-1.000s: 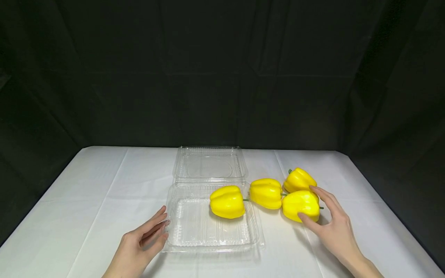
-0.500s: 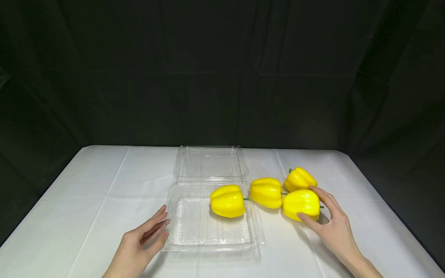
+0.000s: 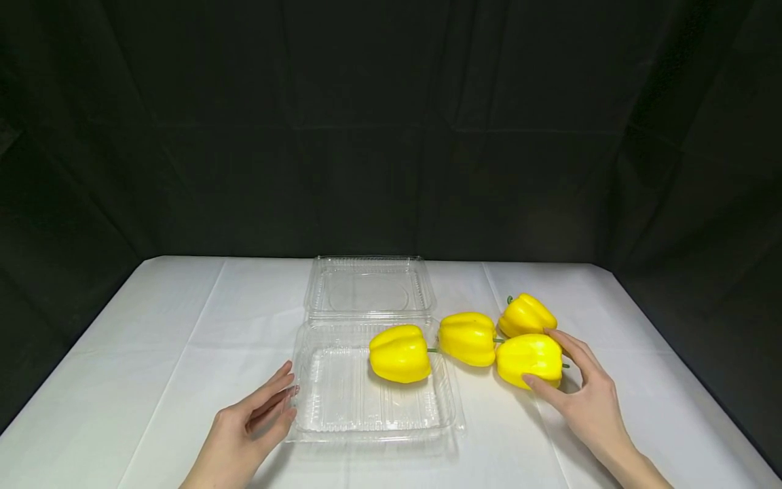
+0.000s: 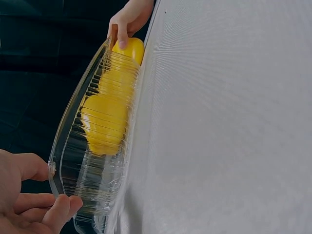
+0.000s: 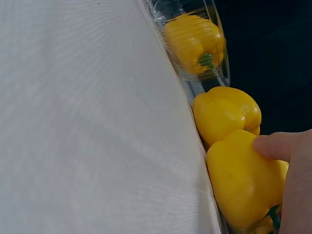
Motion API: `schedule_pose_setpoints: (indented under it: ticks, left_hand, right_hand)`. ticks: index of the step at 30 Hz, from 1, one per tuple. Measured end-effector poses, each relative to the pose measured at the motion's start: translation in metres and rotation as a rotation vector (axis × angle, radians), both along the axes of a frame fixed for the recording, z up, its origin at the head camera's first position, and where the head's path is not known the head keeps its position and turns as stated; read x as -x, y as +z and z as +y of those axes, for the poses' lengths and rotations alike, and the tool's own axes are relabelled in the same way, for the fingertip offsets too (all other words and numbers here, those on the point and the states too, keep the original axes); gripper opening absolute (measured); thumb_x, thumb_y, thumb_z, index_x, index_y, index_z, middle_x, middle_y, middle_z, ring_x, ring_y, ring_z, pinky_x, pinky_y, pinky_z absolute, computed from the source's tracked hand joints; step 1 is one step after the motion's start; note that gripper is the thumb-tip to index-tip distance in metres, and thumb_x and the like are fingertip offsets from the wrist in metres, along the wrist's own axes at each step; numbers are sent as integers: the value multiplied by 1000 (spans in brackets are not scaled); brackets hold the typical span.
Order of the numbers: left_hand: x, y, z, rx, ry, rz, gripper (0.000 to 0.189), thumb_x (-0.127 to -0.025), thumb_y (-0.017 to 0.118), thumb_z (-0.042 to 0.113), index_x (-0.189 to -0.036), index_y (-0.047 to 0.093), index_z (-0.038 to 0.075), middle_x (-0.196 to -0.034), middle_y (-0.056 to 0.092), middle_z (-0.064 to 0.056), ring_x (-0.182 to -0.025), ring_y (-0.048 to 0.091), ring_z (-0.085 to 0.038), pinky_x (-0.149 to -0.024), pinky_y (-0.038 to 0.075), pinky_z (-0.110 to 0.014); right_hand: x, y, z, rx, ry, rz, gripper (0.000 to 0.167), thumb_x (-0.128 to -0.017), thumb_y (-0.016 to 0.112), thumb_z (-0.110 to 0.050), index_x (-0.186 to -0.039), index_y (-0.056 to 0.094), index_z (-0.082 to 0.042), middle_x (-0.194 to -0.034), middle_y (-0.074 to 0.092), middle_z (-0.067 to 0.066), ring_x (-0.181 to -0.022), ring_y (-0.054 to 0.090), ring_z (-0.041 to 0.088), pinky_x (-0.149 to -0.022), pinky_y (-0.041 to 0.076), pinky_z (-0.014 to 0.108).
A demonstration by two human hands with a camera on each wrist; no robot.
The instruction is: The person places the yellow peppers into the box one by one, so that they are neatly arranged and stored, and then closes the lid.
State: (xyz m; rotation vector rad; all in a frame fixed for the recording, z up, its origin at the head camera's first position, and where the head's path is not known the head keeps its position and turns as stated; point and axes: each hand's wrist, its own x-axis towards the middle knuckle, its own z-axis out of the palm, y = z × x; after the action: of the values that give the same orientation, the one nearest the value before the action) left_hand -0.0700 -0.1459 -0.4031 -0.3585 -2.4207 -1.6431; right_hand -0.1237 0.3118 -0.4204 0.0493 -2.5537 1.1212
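A clear plastic clamshell container [image 3: 342,401] lies open on the table, its lid [image 3: 369,288] folded back to the far side. My left hand [image 3: 238,428] holds the container's left edge, thumb at the rim and bent fingers against the side wall [image 4: 92,195]. One yellow bell pepper [image 3: 400,354] lies inside, towards the right, its green stem pointing right. On the right, my right hand [image 3: 586,394] grips another yellow bell pepper [image 3: 528,360], thumb on the near side and fingers behind. In the right wrist view, the thumb [image 5: 275,145] presses on this pepper [image 5: 243,180].
Between the container and the gripped pepper lies another yellow bell pepper [image 3: 467,338], close to the container's right rim. Behind the gripped one sits a further pepper [image 3: 527,314]. White cloth covers the table [image 3: 165,319]; a dark curtain [image 3: 366,136] rises behind it.
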Motion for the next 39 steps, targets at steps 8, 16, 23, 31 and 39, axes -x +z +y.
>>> schedule_pose_setpoints:
  ticks: [8,16,23,31,39]
  left_hand:
    - [-1,-1,0,-3,-8,22,43,-88,71,-5,-130,62,-4,-142,56,-18,-111,66,-4,-91,58,-18]
    - [-1,-1,0,-1,-7,16,42,-89,70,-4,-130,62,-5,-142,56,-18,-112,66,-4,-91,58,-17]
    - [-1,-1,0,5,-12,29,42,-88,70,-6,-129,62,-5,-142,56,-19,-112,66,-5,-91,58,-18]
    - [-1,-1,0,10,-8,27,43,-88,70,-6,-130,63,-4,-142,56,-17,-112,66,-5,-91,58,-18]
    - [-1,-1,-1,7,-5,27,42,-88,71,-4,-129,63,-3,-142,56,-17,-112,66,-4,-91,58,-18]
  right_hand:
    - [-1,1,0,54,-8,10,82,-80,87,-21,-150,45,-29,-144,48,-2,-119,36,-9,-120,32,60]
    - [-2,5,0,86,-46,-24,81,-81,86,-28,-151,43,-26,-146,45,7,-119,35,-2,-114,28,74]
    - [-2,5,-1,134,-87,-3,78,-83,84,-24,-150,45,-25,-146,46,2,-118,36,-4,-121,23,68]
    - [-2,6,-3,151,-110,3,77,-83,84,-22,-150,46,-27,-146,47,-2,-119,36,-4,-125,23,58]
    - [-2,9,-6,162,-110,14,76,-83,84,-20,-149,47,-26,-145,48,-4,-120,37,-4,-126,23,53]
